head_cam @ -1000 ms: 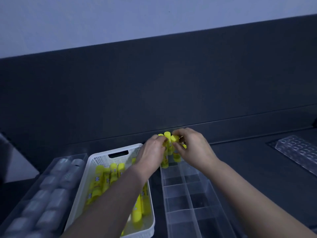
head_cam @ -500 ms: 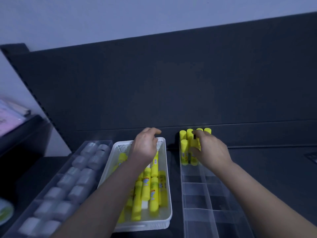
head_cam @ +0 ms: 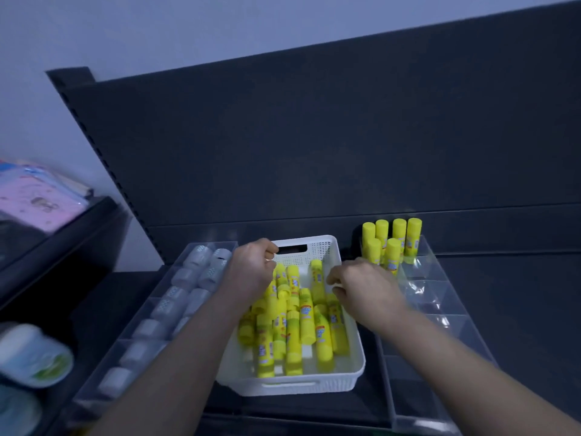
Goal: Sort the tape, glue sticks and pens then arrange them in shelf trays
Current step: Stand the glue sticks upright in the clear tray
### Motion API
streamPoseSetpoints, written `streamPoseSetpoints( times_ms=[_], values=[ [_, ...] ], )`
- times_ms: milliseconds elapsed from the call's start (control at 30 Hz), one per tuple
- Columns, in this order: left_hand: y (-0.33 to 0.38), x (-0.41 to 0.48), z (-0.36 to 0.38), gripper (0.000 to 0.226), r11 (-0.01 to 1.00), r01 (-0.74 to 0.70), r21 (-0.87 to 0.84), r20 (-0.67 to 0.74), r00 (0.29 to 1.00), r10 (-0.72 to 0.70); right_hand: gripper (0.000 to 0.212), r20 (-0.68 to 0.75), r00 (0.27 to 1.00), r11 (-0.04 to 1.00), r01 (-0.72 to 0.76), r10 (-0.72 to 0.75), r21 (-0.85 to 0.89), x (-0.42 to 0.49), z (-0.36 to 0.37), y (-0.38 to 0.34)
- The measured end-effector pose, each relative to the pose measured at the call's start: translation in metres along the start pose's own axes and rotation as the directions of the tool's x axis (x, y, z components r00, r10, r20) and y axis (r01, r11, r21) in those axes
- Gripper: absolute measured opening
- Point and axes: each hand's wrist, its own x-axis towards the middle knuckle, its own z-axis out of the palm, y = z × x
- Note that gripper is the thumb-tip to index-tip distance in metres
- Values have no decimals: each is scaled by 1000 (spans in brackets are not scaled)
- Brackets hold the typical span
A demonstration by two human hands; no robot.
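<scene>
Six glue sticks (head_cam: 390,243) stand in the clear tray (head_cam: 462,319) right of the white basket (head_cam: 298,387), many loose sticks (head_cam: 301,316) lie inside it awaiting sorting, and the left hand (head_cam: 251,269) and right hand (head_cam: 364,287) hover over them, fingers curled, grasp impossible to tell.

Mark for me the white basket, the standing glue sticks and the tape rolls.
white basket (head_cam: 333,386): head view, near outer wall.
standing glue sticks (head_cam: 413,240): head view, body of the rightmost stick.
tape rolls (head_cam: 201,258): head view, side of a far roll.
</scene>
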Motion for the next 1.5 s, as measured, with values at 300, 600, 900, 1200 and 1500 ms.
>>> streamPoseSetpoints(
  times_ms=[300,600,900,1200,1500],
  values=[
    [-24,-9,-14,33,990,112,85,31,993,-115,26,-31,999,997,-14,12,-78,8,-2,-25],
    [-24,6,-14,25,943,118,311,57,988,-142,26,-39,999,999,-28,27,-23,9,4,-43],
    [1,19,1,39,819,32,573,171,973,-158,26,-40,997,998,-64,63,-29,16,7,-33],
    [-22,20,-44,21,977,195,82,-55,980,-191,32,92,992,994,-90,84,60,62,27,-62],
    [-54,13,-48,33,987,136,-81,-39,989,-140,29,271,960,997,-70,65,10,79,54,-93]
  ],
)
